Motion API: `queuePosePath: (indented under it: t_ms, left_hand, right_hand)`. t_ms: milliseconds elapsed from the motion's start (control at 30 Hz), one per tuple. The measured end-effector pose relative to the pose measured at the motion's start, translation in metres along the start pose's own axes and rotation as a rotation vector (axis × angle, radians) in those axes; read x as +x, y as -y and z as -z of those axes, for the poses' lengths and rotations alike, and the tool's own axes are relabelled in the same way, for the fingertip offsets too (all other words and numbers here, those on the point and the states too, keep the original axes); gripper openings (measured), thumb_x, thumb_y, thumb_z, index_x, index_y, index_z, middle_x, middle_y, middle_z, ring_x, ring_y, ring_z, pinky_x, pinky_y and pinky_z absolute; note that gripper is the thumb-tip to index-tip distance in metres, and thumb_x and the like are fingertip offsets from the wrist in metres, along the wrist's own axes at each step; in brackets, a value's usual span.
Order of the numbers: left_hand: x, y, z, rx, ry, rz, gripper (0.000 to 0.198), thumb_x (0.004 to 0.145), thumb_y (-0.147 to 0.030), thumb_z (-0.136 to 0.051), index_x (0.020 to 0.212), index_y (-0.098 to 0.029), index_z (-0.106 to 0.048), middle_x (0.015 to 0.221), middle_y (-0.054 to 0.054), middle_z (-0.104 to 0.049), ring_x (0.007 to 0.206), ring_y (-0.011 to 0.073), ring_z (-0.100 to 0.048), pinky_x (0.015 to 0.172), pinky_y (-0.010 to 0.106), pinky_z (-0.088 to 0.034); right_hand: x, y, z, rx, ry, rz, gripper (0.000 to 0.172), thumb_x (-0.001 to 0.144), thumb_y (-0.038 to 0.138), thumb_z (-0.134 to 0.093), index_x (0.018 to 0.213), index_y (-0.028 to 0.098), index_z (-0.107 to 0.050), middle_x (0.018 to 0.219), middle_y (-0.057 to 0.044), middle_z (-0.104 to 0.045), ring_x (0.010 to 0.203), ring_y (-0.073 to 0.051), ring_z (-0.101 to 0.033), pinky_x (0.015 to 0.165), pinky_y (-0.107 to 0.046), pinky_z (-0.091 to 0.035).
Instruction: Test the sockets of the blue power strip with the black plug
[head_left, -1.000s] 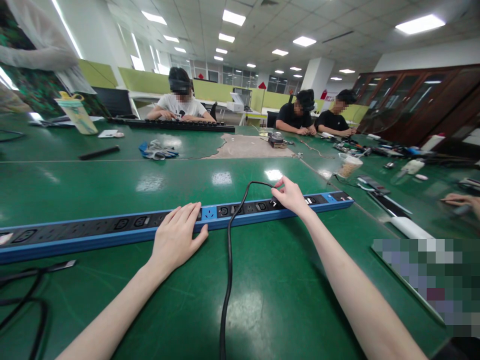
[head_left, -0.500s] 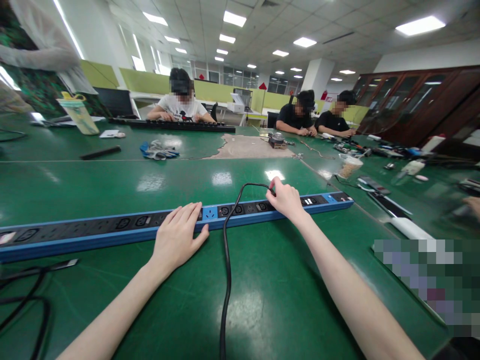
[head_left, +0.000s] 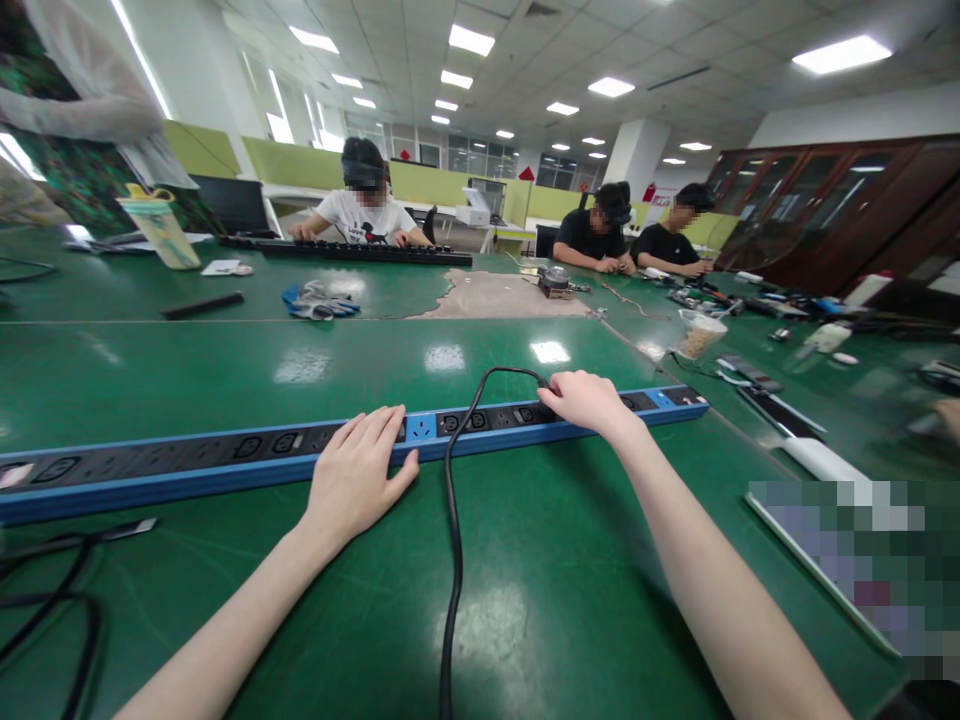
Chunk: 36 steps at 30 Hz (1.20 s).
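A long blue and black power strip (head_left: 480,420) lies across the green table, with several sockets along its top. My left hand (head_left: 362,463) rests flat on the strip, fingers stretched over its top just left of a blue socket (head_left: 421,427). Over the strip's right part, my right hand (head_left: 581,400) is closed on the end of a black power cable (head_left: 454,530). The plug at that end is hidden under my fingers, so I cannot tell how deep it sits in a socket. From my fingers the cable arcs left, crosses the strip and runs toward me.
Another black cable (head_left: 90,600) lies coiled at the lower left. Gloves (head_left: 321,300), a dark bar (head_left: 202,305) and a tumbler (head_left: 165,230) stand or lie farther back. A plastic cup (head_left: 699,335) and assorted parts are on the right. Several people work around the table.
My right hand has tipped over to the right, its wrist shifting right and the fingers lowering around the cable end. My left hand stays in place on the strip.
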<state>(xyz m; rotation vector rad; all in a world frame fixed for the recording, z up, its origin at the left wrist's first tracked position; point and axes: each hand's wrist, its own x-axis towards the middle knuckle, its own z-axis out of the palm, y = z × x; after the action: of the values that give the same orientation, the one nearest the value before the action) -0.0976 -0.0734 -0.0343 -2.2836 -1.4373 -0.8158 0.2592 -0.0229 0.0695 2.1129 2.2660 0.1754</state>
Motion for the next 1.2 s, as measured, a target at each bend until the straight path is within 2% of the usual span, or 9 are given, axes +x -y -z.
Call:
queuePosePath:
  t_ms: [167, 400, 600, 800, 1033, 1200]
  left_hand:
    - [0.000, 0.000, 0.000, 0.006, 0.010, -0.002, 0.064, 0.096, -0.045, -0.054, 0.153, -0.016, -0.051, 0.151, 0.015, -0.059, 0.136, 0.0333, -0.057, 0.121, 0.051, -0.038]
    - [0.001, 0.000, -0.001, 0.022, 0.029, 0.006, 0.063, 0.097, -0.045, -0.052, 0.152, -0.016, -0.052, 0.148, 0.015, -0.060, 0.135, 0.0333, -0.057, 0.120, 0.050, -0.037]
    - [0.001, 0.001, 0.000, 0.040, 0.052, -0.023, 0.065, 0.097, -0.047, -0.052, 0.153, -0.013, -0.051, 0.148, 0.018, -0.059, 0.135, 0.0344, -0.056, 0.120, 0.051, -0.036]
    - [0.001, 0.001, -0.001, 0.052, 0.041, -0.036, 0.064, 0.099, -0.046, -0.050, 0.153, -0.012, -0.050, 0.148, 0.019, -0.059, 0.135, 0.0350, -0.056, 0.120, 0.052, -0.037]
    - [0.000, 0.001, 0.000, 0.028, 0.028, -0.042, 0.065, 0.099, -0.048, -0.049, 0.154, -0.013, -0.049, 0.148, 0.020, -0.059, 0.136, 0.0360, -0.056, 0.119, 0.054, -0.036]
    - [0.000, 0.002, 0.000, 0.028, 0.025, -0.042, 0.065, 0.100, -0.048, -0.047, 0.156, -0.015, -0.047, 0.146, 0.019, -0.061, 0.135, 0.0356, -0.057, 0.118, 0.054, -0.037]
  right_hand:
    - [-0.001, 0.015, 0.004, -0.095, -0.008, -0.003, 0.049, 0.103, 0.047, -0.039, 0.109, 0.014, -0.075, 0.109, -0.021, -0.075, 0.103, -0.035, -0.072, 0.088, -0.042, -0.050]
    - [0.005, 0.011, 0.000, -0.045, 0.016, -0.013, 0.047, 0.101, 0.049, -0.043, 0.109, 0.016, -0.075, 0.109, -0.020, -0.075, 0.103, -0.034, -0.072, 0.085, -0.040, -0.053]
    - [-0.002, 0.015, -0.001, -0.087, -0.009, -0.010, 0.050, 0.105, 0.046, -0.037, 0.114, 0.014, -0.074, 0.111, -0.022, -0.074, 0.106, -0.035, -0.072, 0.091, -0.044, -0.052]
    - [0.008, 0.011, 0.008, -0.084, 0.081, 0.035, 0.048, 0.102, 0.049, -0.045, 0.111, 0.014, -0.076, 0.112, -0.022, -0.075, 0.106, -0.034, -0.072, 0.090, -0.042, -0.053]
    - [-0.001, 0.018, 0.004, -0.105, 0.003, -0.004, 0.049, 0.105, 0.046, -0.039, 0.113, 0.014, -0.075, 0.112, -0.022, -0.074, 0.108, -0.035, -0.072, 0.089, -0.044, -0.053]
    - [0.007, 0.013, 0.010, -0.065, 0.095, 0.024, 0.047, 0.102, 0.051, -0.047, 0.106, 0.016, -0.076, 0.110, -0.020, -0.075, 0.105, -0.033, -0.073, 0.086, -0.038, -0.054]
